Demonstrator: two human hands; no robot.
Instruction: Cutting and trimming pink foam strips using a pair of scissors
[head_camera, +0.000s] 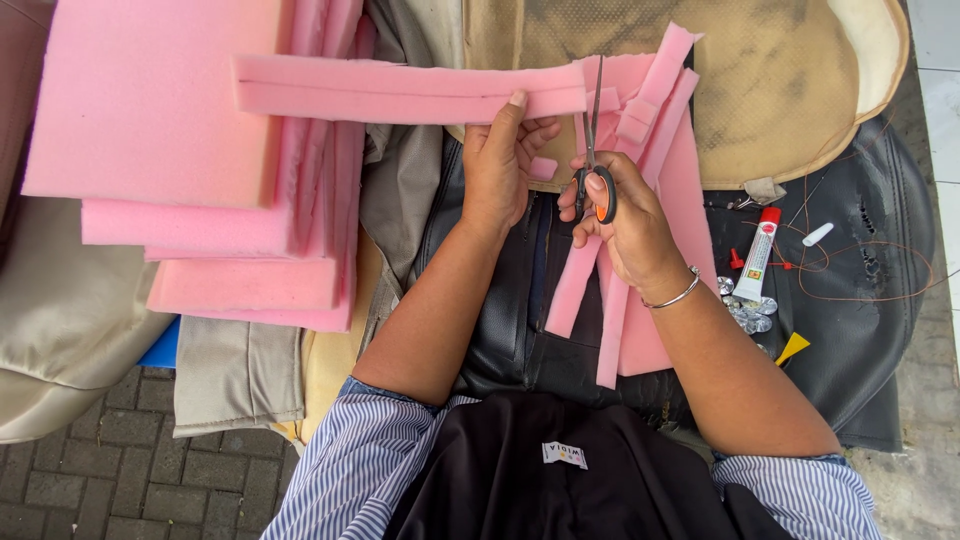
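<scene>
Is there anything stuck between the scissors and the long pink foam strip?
Nothing visible. The scissors, held in the right hand, have their blades right at the cut end of the long pink foam strip. The left hand holds that strip just beside the blades, its fingers off the cutting line.

There are two hands (497, 165) (618, 222), one pair of scissors (594, 150), one glue tube (757, 256) and four stacked pink foam slabs (150, 100).

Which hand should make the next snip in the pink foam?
Probably the right hand: it already holds the scissors, blades up against the end of the pink foam strip. The left hand is busy gripping that strip to steady it.
</scene>
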